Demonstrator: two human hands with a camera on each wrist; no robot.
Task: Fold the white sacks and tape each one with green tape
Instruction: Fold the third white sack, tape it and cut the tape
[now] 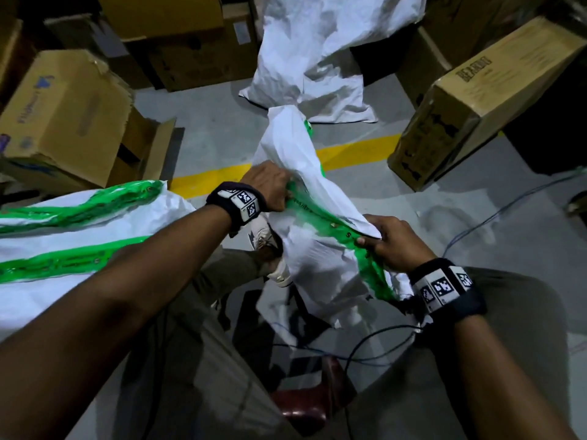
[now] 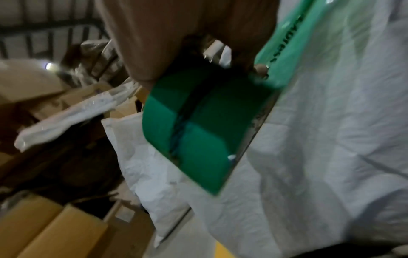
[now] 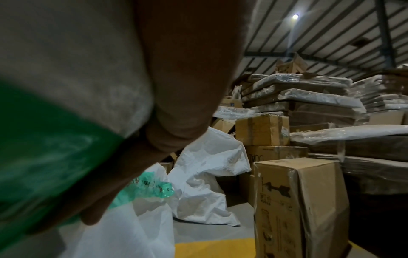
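Right, white sack [image 1: 317,249] sits dead centre, green tape [image 1: 320,214] stretched across it from ten o'clock to four. I'd keep that strip taut and press it flat. My left hand [image 1: 270,185] and right hand [image 1: 390,242] both have fingers curled tight, pinching the tape's ends.

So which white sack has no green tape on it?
The crumpled sack slumped against the boxes, farthest away. The sack held by both hands and the one at left show green strips.
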